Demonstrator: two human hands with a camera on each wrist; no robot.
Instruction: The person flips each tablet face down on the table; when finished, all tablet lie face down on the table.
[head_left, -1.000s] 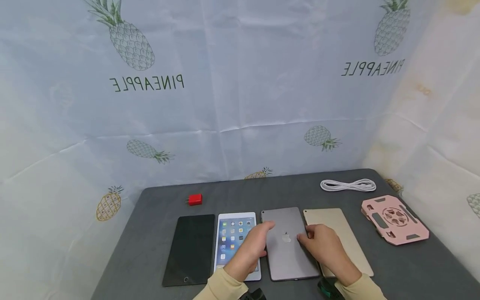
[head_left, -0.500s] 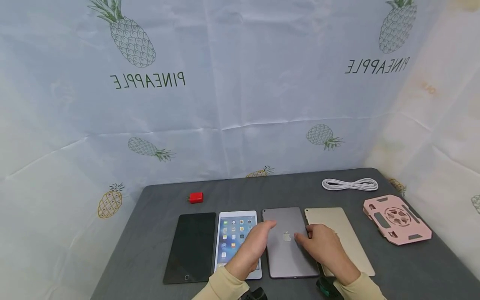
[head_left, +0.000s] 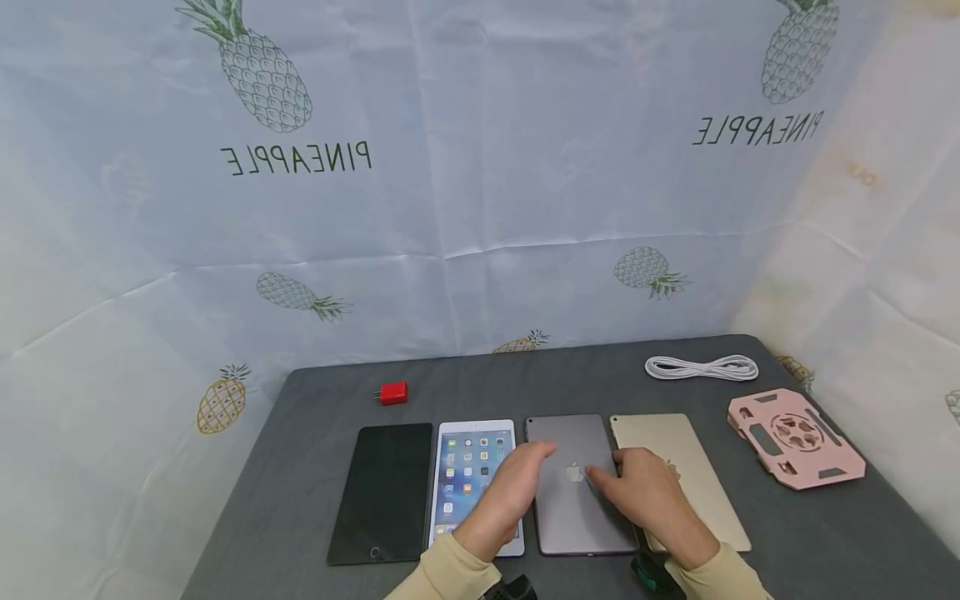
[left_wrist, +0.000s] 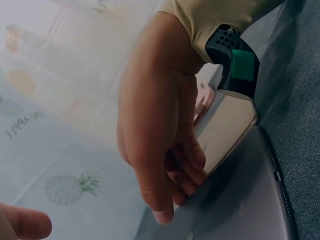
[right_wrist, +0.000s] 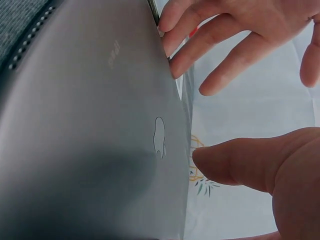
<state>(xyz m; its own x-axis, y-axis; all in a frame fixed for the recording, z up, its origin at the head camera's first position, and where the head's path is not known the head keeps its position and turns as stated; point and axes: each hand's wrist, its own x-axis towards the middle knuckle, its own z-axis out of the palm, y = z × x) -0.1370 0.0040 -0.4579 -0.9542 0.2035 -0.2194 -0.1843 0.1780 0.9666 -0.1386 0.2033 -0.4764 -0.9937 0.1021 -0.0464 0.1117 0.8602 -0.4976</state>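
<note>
A grey tablet [head_left: 576, 517] lies back side up, with an apple logo on it, between my hands. My left hand [head_left: 506, 500] is at its left long edge, over part of a white tablet [head_left: 461, 471] with a lit screen. In the right wrist view the left hand's fingers [right_wrist: 215, 42] are spread and fairly straight along that edge. At the opposite edge is my right hand [head_left: 652, 492], loosely bent fingers down by the side and thumb above the grey back. A gold tablet [head_left: 701, 475] lies partly under that hand and wrist. Neither thumb presses the tablet.
A black tablet [head_left: 386, 492] lies at the left of the row. Behind it is a red charger plug [head_left: 392, 393]. A coiled white cable [head_left: 701, 368] and a pink case [head_left: 797, 437] lie to the right on the dark table [head_left: 255, 508]. Printed curtains [head_left: 480, 167] hang behind.
The right thumb has shifted slightly left over the grey tablet, towards its logo. The head view has moved a little. Left hand and tablets otherwise look the same.
</note>
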